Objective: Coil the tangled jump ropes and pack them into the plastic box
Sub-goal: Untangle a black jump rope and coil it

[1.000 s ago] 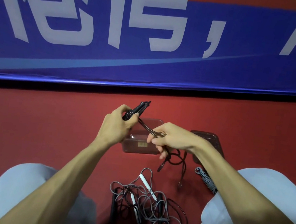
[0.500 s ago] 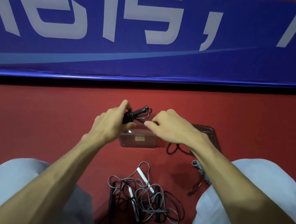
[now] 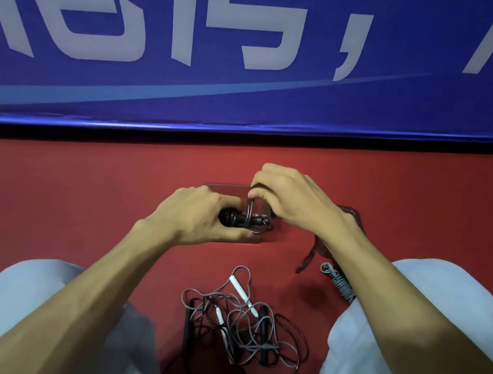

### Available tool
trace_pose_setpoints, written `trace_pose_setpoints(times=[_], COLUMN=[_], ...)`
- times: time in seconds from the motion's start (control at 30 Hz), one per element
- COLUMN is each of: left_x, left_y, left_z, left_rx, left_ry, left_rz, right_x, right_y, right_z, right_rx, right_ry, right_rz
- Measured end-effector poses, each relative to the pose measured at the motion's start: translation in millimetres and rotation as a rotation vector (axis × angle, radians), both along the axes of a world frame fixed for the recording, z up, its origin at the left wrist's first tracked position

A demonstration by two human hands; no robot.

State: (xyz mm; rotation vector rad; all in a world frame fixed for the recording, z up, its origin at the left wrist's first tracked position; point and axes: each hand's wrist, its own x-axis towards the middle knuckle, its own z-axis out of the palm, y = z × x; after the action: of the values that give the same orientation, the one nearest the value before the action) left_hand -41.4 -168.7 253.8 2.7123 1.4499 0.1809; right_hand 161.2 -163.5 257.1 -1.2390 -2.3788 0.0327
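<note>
Right now the black jump rope (image 3: pixel 235 216) is just over the plastic box (image 3: pixel 226 189), being wound up; the left hand (image 3: pixel 197 216) is curled tight round its handles; the right hand (image 3: pixel 293 201) pinches the cord and loops it over them; a loose end (image 3: pixel 308 257) hangs down by the box's near right corner. I think the next move is more turns, kept snug, then a tuck; the tangled pile (image 3: pixel 242 327) lies nearer than the box; a wound grey rope (image 3: pixel 339 282) lies off the box's right.

blue banner (image 3: pixel 373 115): white lettering, upright | red floor (image 3: pixel 50 192): possibly carpet
</note>
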Motion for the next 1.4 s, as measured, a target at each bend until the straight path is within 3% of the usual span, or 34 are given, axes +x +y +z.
trace_pose_setpoints(times=[0.2,0.3,0.43,0.6,0.83,1.0,1.23,1.4], left_x=[-1.7,-2.8,-4.8,-8.6,-4.8,-8.0,-11.8,-12.5], left_y=[-0.9,-2.3,0.9,5.2,9.9,19.3,27.8,27.9], left_z=[-0.3,3.9,12.6,13.7,8.1,-2.5,-14.8,-19.5], left_rx=[-0.206,-0.388,-0.47,-0.515,-0.498,-0.372,-0.184,-0.076], left_ry=[-0.378,-0.639,-1.048,-1.303,-1.263,-1.046,-0.708,-0.507], left_rz=[-0.071,-0.069,0.032,0.235,0.365,0.421,0.473,0.435], right_x=[3.7,3.5,-4.3,-15.4,-16.9,-9.3,-17.9,-18.5], right_y=[12.0,12.1,7.3,0.9,-1.9,-5.9,-16.3,-12.9], right_z=[-9.7,-15.8,-19.1,-17.6,-13.0,-1.8,12.3,10.8], right_rx=[-0.092,-0.062,-0.243,-0.32,-0.423,-0.353,0.071,0.393], right_ry=[0.368,0.36,0.354,0.321,0.183,-0.029,-0.296,-0.162], right_rz=[-0.03,-0.002,-0.088,-0.117,-0.134,-0.215,-0.029,0.167])
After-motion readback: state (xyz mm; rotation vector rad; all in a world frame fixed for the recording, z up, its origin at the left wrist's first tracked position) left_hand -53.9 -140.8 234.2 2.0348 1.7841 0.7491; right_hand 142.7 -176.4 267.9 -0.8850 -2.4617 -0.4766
